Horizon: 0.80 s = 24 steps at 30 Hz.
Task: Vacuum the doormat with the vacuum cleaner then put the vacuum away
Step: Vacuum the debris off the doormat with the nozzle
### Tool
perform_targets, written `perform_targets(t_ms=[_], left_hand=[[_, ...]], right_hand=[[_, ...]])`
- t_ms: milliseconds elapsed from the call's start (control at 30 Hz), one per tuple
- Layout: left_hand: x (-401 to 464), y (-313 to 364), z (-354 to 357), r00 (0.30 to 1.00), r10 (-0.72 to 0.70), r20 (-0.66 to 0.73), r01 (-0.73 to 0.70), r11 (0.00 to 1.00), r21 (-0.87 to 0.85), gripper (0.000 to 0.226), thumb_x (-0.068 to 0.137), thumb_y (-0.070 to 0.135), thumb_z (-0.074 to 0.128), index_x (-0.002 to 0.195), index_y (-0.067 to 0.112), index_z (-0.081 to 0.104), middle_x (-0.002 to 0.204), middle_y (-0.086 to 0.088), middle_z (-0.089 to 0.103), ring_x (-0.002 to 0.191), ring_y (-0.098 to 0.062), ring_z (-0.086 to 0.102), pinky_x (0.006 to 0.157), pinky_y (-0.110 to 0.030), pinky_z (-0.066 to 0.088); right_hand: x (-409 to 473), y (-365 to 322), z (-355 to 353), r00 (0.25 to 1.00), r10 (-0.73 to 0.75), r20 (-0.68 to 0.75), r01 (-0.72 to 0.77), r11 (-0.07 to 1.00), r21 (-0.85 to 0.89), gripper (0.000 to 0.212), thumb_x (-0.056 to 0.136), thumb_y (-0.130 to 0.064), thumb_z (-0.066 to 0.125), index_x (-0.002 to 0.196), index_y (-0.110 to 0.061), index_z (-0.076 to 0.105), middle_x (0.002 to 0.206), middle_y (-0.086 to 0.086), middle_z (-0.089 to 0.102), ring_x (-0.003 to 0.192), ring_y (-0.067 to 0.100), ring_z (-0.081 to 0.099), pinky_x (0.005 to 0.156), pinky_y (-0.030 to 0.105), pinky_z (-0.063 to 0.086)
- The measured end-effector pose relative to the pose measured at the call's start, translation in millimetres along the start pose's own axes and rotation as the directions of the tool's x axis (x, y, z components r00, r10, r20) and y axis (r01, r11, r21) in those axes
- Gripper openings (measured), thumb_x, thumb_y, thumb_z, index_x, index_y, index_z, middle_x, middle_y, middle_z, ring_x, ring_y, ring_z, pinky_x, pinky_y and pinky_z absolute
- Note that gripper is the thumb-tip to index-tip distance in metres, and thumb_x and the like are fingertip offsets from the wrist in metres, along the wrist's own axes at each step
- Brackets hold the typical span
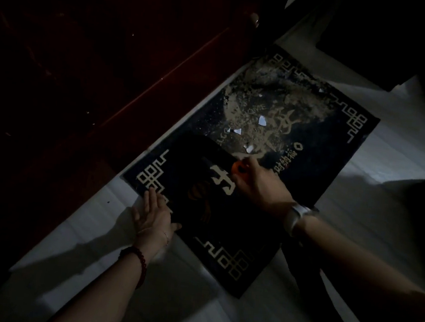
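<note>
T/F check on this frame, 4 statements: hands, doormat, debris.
1. The left hand lies flat with straight fingers on the doormat edge. True.
2. The right hand is empty. False: it holds something dark with an orange part.
3. The far half of the mat carries dirt and white scraps. True.
4. The mat lies on a wooden floor. False: the floor is pale.
</note>
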<state>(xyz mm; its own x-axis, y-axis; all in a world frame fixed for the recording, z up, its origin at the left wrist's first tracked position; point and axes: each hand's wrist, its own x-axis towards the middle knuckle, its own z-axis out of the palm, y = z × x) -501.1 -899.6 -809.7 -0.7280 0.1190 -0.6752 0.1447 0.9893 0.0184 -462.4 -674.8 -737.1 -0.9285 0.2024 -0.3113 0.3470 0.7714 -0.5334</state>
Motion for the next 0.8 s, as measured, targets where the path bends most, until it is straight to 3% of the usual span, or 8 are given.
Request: perform_targets(t_ms=[267,433,567,700,800], left_hand=[[-1,1,-1,1.0,-0.013,0.006,0.013,1.0,0.005,0.09,0.088,0.04,0.057,0.147,0.005,0.0,0.155,-0.011,-0.017,0.143,-0.023,-0.016,0.115,-0.051,0.005],[-1,0,0,1.0,0.001,-0.021,-0.001,1.0,-0.008,0.087,0.088,0.039,0.058,0.147,0.006,0.003,0.156,-0.01,-0.015,0.143,-0.022,-0.016,0.115,-0.053,0.005],[-1,-1,0,1.0,0.006,-0.021,-0.007,0.999,-0.037,0.089,0.087,0.038,0.059,0.147,0.007,0.001,0.155,-0.01,-0.016,0.143,-0.022,-0.017,0.114,-0.052,0.003],[0,-2,0,1.0,0.0,-0.013,0.0,1.0,-0.008,0.09,0.087,0.041,0.058,0.147,0.006,0.0,0.155,-0.011,-0.017,0.143,-0.022,-0.016,0.114,-0.051,0.008],[-1,-2,-2,1.0,0.004,-0.006,-0.004,1.0,-0.027,0.09,0.088,0.04,0.059,0.147,0.006,0.001,0.155,-0.01,-0.017,0.143,-0.022,-0.015,0.114,-0.052,0.009]], right_hand=[[-60,34,-6,0.999,0.037,0.003,-0.037,0.999,0.007,0.042,0.089,-0.038,0.052,0.123,-0.018,0.039,0.107,0.006,0.063,0.09,0.028,0.063,0.068,0.032,0.044],[-19,-5,-6,0.996,-0.055,-0.075,0.054,0.998,-0.017,0.04,0.091,-0.039,0.048,0.121,-0.013,0.04,0.112,0.009,0.061,0.093,0.031,0.06,0.072,0.037,0.046],[13,-15,0,0.999,-0.027,-0.032,0.026,0.999,-0.021,0.039,0.093,-0.039,0.047,0.119,-0.011,0.038,0.11,0.013,0.061,0.09,0.035,0.059,0.067,0.038,0.044],[-26,15,3,0.999,0.044,0.022,-0.043,0.999,-0.003,0.041,0.091,-0.039,0.049,0.123,-0.016,0.037,0.109,0.01,0.06,0.091,0.032,0.06,0.071,0.036,0.044],[-71,37,7,0.996,0.086,0.039,-0.088,0.994,0.059,0.035,0.089,-0.031,0.055,0.115,-0.013,0.041,0.103,0.006,0.061,0.091,0.031,0.061,0.072,0.035,0.045]])
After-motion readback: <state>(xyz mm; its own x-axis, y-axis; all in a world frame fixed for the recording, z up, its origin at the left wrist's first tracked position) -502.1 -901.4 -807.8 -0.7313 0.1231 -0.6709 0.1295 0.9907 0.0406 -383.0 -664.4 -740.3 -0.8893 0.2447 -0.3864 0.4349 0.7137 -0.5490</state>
